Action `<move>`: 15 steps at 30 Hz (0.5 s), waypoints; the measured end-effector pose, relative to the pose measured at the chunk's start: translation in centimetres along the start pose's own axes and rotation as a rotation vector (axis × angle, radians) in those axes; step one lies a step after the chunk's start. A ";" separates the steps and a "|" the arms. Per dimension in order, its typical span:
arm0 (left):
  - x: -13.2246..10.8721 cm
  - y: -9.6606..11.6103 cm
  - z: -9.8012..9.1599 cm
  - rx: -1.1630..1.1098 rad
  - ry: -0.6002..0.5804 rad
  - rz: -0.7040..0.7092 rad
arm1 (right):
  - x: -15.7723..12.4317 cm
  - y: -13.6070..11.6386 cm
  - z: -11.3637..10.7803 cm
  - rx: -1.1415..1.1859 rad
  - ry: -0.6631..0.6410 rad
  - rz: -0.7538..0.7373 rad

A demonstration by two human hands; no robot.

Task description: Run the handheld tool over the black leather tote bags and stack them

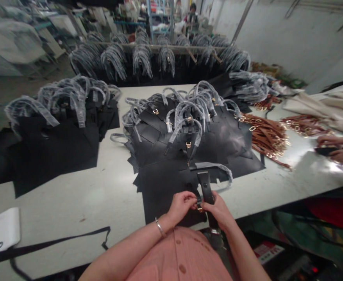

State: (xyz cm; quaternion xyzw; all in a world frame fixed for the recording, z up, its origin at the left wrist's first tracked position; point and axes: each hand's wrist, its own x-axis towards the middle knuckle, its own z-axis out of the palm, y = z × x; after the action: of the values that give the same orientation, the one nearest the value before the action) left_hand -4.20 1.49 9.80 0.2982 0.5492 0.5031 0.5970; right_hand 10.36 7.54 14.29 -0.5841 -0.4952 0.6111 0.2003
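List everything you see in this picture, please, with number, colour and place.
bag panels with wrapped handles: many, black and grey, table centre
second bag pile: many, black, table left
work table: one, white, under the piles
leather straps: many, brown, right of centre
held strap: one, black, between the hands
co-worker's hands: two, right edge
left hand: one, bare, pinching the strap end
right hand: one, bare, gripping the strap

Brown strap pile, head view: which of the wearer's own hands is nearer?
Right. The right hand on the black strap is below and left of the brown leather straps; the left hand is farther left.
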 end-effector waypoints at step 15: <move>0.2 -1.2 0.1 -0.187 0.069 -0.077 | -0.1 -0.2 -0.1 -0.010 0.020 -0.009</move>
State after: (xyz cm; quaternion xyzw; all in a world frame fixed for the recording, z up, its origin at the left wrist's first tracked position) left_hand -3.78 1.31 8.66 0.2023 0.5311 0.5386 0.6219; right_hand 10.40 7.64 14.55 -0.5891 -0.4989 0.6017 0.2051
